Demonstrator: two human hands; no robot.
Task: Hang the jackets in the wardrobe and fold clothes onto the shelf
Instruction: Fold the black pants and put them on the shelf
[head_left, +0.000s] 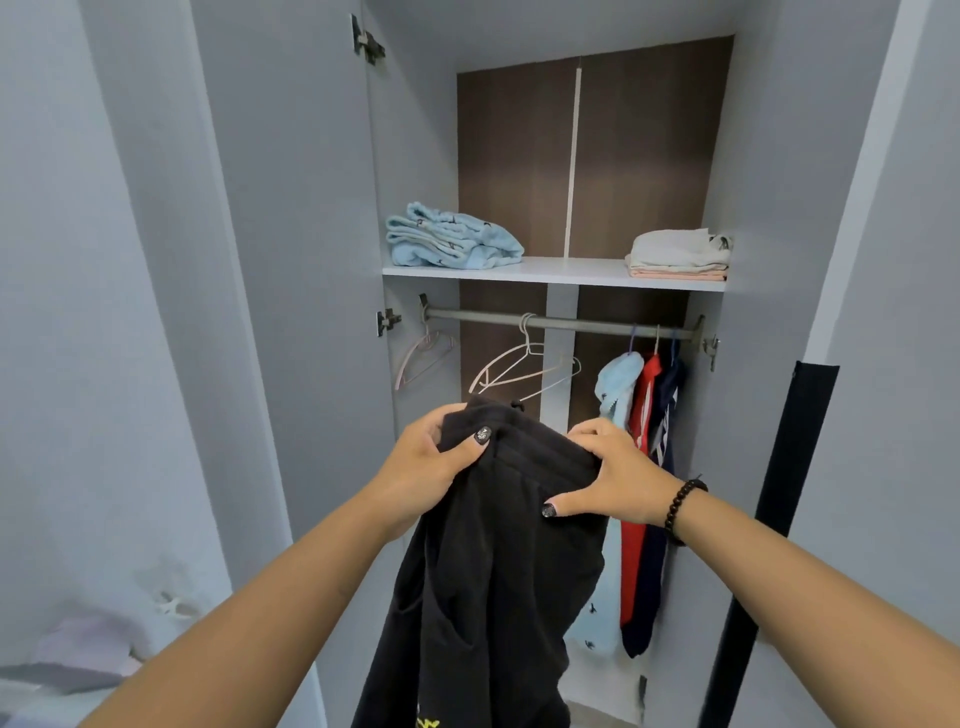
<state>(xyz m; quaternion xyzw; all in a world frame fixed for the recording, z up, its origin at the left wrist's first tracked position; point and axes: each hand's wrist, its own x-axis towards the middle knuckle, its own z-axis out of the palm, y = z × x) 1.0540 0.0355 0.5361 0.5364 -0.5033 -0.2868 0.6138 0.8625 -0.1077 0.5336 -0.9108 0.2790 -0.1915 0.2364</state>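
A black garment hangs in front of the open wardrobe, held up by its top edge. My left hand grips its left upper corner, thumb on the front. My right hand pinches the right upper corner, thumb low on the cloth. Behind the garment runs the grey rail with empty hangers. A light blue jacket, a red one and a dark navy one hang at the rail's right end. The white shelf above carries a folded light blue pile and a folded white and peach pile.
The wardrobe's grey doors stand open at left and right. A pale pink hanger hangs at the rail's far left. A black strip runs down the right door edge. Pale clothes lie at the lower left.
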